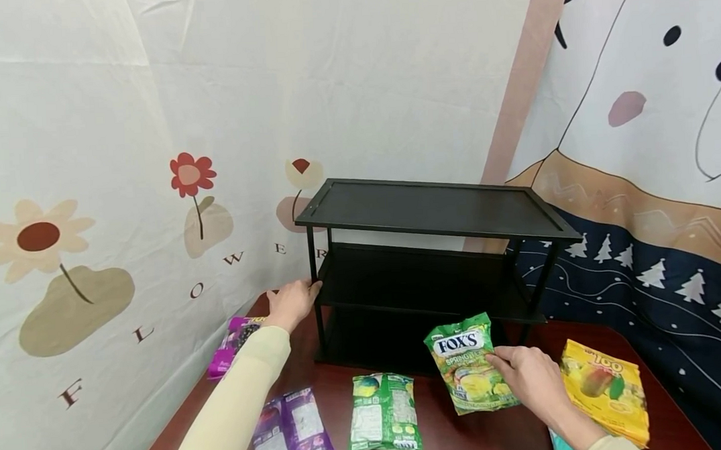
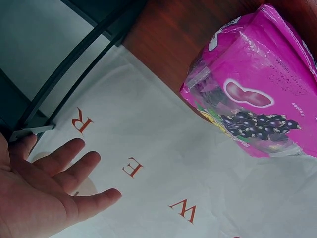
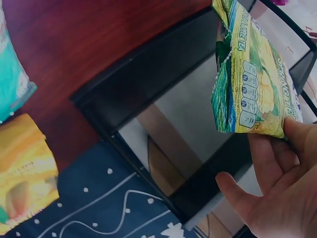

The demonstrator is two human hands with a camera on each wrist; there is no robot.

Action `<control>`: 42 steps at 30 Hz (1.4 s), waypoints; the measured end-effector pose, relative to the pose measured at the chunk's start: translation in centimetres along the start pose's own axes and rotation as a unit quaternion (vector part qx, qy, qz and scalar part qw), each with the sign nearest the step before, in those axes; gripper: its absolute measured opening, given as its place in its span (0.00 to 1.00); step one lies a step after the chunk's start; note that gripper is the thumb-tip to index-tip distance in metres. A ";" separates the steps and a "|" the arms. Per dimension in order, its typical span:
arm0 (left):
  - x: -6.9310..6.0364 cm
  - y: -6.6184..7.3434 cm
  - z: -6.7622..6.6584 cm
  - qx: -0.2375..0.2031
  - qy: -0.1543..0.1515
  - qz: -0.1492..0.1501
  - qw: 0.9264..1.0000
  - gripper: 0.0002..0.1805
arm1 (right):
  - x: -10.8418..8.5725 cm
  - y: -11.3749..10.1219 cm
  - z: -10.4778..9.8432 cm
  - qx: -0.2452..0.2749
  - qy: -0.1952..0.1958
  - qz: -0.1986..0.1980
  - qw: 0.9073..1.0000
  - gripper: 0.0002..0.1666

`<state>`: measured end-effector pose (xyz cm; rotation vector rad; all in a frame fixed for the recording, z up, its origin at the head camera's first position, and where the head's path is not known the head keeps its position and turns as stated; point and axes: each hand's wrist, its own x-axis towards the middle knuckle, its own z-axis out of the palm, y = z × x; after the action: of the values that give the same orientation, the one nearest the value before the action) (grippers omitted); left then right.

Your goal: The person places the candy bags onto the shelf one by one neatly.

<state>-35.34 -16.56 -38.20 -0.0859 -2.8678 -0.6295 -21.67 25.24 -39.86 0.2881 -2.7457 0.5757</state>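
Cloth (image 1: 360, 84) hangs along the back and sides, pale with printed flowers on the left and dark blue with white trees low on the right. Below it lies a reddish-brown bench (image 1: 460, 442), which carries a black shelf (image 1: 432, 212) with three levels, standing upright toward the rear. Several bags lie around the front of the shelf: a yellow bag (image 1: 603, 392) near the right edge, a purple bag (image 1: 297, 429) at the front left, a plain green bag (image 1: 383, 415) between them, and a magenta bag (image 1: 227, 351) beside the pale cloth, partly covered by the left sleeve. A Fox's bag (image 1: 469, 368), also green, is tilted in front of the lowest level, toward the right end. The right hand (image 1: 533, 378) grasps it by its side, pinched between thumb and fingers. The left hand (image 1: 291, 303) touches the shelf's left end at the middle level, its visible fingers spread; I cannot tell whether it grips the frame. A teal bag (image 1: 560, 446) shows only a small piece beside the right wrist. Smallest are the red-brown letters (image 1: 197, 290) on the pale cloth.
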 end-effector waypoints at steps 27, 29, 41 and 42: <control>0.1 0.0 0.0 0.009 -0.001 -0.002 1.000 0.25 | 2.3 -1.2 -4.4 -0.003 0.141 -0.075 0.987 0.07; 0.1 0.1 0.0 0.008 -0.002 -0.002 1.000 0.25 | 2.6 -1.2 -4.8 -0.004 0.155 -0.078 0.985 0.07; 0.2 0.0 0.1 0.001 0.001 -0.002 1.000 0.24 | 3.9 -1.7 -7.6 0.029 0.153 -0.053 0.986 0.14; 0.2 0.0 0.2 0.001 0.001 -0.001 1.000 0.24 | 4.0 -1.7 -7.7 0.028 0.154 -0.053 0.986 0.14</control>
<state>-35.57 -16.49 -38.30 -0.0812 -2.8669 -0.6270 -22.86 26.44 -31.19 0.3269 -2.4058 0.6138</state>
